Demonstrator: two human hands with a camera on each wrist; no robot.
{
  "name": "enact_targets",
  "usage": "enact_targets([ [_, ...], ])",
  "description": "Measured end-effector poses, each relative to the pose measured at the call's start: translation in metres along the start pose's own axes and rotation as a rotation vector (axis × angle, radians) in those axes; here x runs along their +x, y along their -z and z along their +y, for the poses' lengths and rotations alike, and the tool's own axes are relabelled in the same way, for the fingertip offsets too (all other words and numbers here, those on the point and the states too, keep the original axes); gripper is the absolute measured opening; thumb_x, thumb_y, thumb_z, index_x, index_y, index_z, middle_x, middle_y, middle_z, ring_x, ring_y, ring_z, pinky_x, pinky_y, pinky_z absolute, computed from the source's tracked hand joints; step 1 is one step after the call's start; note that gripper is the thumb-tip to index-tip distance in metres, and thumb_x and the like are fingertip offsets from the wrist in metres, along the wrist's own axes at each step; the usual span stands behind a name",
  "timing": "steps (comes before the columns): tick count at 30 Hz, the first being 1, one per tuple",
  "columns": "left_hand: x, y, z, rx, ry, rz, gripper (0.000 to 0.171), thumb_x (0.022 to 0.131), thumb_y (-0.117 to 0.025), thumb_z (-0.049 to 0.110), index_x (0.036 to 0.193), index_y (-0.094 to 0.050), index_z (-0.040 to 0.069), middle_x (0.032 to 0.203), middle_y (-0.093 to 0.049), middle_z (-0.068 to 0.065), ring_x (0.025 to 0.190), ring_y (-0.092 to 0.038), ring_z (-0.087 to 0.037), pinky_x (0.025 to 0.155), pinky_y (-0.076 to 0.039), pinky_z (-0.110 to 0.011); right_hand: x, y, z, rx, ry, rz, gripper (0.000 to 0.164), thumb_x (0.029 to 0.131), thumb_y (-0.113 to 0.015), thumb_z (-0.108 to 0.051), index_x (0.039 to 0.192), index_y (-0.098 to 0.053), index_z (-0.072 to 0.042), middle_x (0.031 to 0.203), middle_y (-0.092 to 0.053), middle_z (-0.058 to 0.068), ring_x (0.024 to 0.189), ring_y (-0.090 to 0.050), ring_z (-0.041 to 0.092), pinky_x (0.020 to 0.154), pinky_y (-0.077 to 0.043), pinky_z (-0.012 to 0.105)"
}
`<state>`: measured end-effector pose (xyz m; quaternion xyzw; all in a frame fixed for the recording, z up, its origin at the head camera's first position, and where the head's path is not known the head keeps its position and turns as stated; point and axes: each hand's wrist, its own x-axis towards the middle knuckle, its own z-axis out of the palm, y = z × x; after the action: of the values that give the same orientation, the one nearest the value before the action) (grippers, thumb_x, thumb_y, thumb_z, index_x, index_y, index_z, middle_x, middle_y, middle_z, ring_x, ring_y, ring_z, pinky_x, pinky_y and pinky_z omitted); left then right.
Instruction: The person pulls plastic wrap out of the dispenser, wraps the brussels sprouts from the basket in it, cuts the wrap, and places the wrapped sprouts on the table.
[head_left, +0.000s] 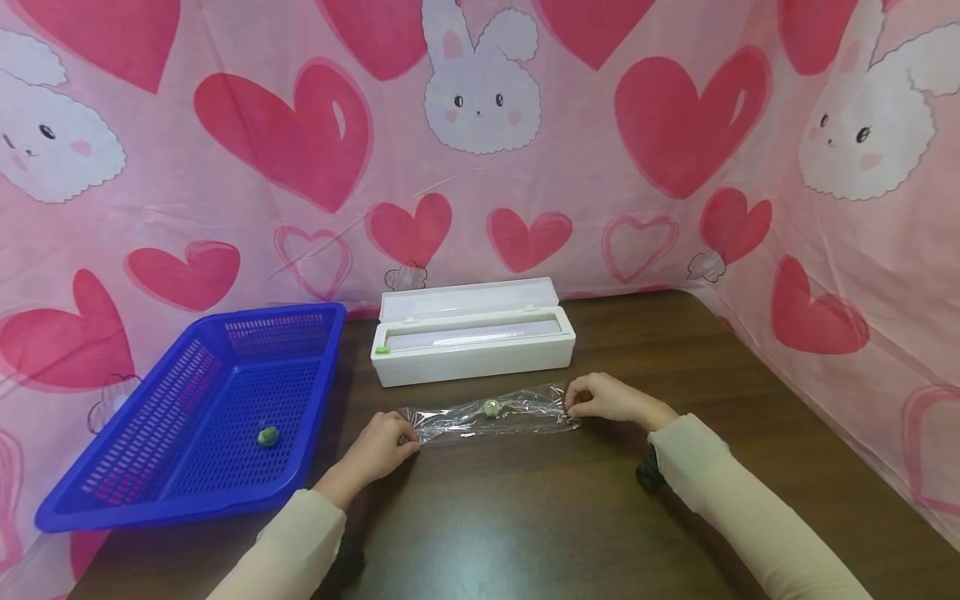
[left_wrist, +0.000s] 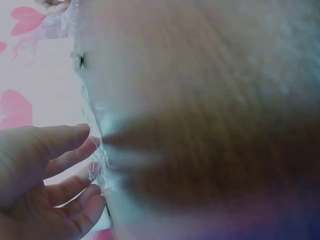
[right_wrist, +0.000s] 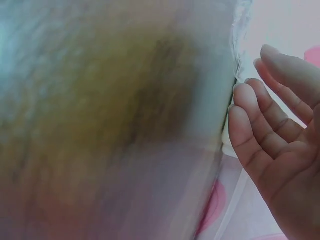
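A strip of clear plastic wrap [head_left: 465,421] lies crosswise on the table, crinkled and shiny. A small pale-green Brussels sprout [head_left: 491,408] sits near its middle, with folds of film around it. My left hand [head_left: 381,446] grips the strip's left end; in the left wrist view, film shows at the thumb and fingertips [left_wrist: 82,131]. My right hand [head_left: 611,398] pinches the right end between thumb and fingers. In the right wrist view, the right hand's fingers [right_wrist: 245,130] are bent beside the film's edge.
Behind the film stands a white wrap dispenser [head_left: 480,360] with its lid raised and a green tab at its left. On the left is a blue slotted basket [head_left: 318,400] holding another Brussels sprout [head_left: 268,436]. A pink heart-and-rabbit cloth [head_left: 480,179] borders the dark wooden table [head_left: 510,525].
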<state>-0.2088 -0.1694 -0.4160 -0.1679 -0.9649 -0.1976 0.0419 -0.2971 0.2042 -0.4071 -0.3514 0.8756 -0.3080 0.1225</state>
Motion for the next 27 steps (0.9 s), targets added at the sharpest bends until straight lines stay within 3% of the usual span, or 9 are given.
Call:
enact_targets([
  [6,0.003,0.003,-0.002,0.016,-0.017,0.089,0.004,0.078,-0.069,0.005,0.074,-0.068,0.005,0.076,-0.059,-0.005,0.08,-0.055,-0.029,0.075,-0.043,-0.044,0.002,0.001,-0.006,0.037,-0.009,0.065,0.006,0.085,-0.065,-0.01,0.089,-0.065,-0.006,0.077,-0.059,-0.005,0.067,-0.05,0.012,0.06,-0.045,0.027],
  [12,0.008,0.005,0.0,0.006,-0.024,0.199,0.004,0.081,-0.064,0.003,0.078,-0.066,0.005,0.076,-0.059,-0.005,0.079,-0.055,-0.029,0.071,-0.044,-0.043,0.007,0.001,-0.014,0.035,0.016,0.149,0.011,0.086,-0.064,-0.011,0.093,-0.066,-0.002,0.085,-0.063,-0.002,0.075,-0.051,0.015,0.067,-0.045,0.033],
  [21,0.022,0.0,0.019,-0.09,-0.046,0.211,0.004,0.081,-0.065,0.005,0.084,-0.067,0.006,0.084,-0.059,-0.004,0.084,-0.054,-0.025,0.072,-0.044,-0.04,0.022,-0.006,-0.028,0.075,0.055,0.203,0.015,0.086,-0.064,-0.011,0.098,-0.065,0.0,0.092,-0.065,0.004,0.08,-0.055,0.015,0.07,-0.047,0.033],
  [27,0.035,-0.005,0.038,-0.144,-0.077,0.184,0.006,0.081,-0.067,0.005,0.086,-0.065,0.007,0.091,-0.059,-0.004,0.088,-0.057,-0.022,0.075,-0.045,-0.039,0.034,-0.015,-0.041,0.085,0.096,0.228,0.014,0.085,-0.065,-0.008,0.098,-0.066,-0.001,0.097,-0.065,0.006,0.094,-0.057,0.021,0.082,-0.044,0.039],
])
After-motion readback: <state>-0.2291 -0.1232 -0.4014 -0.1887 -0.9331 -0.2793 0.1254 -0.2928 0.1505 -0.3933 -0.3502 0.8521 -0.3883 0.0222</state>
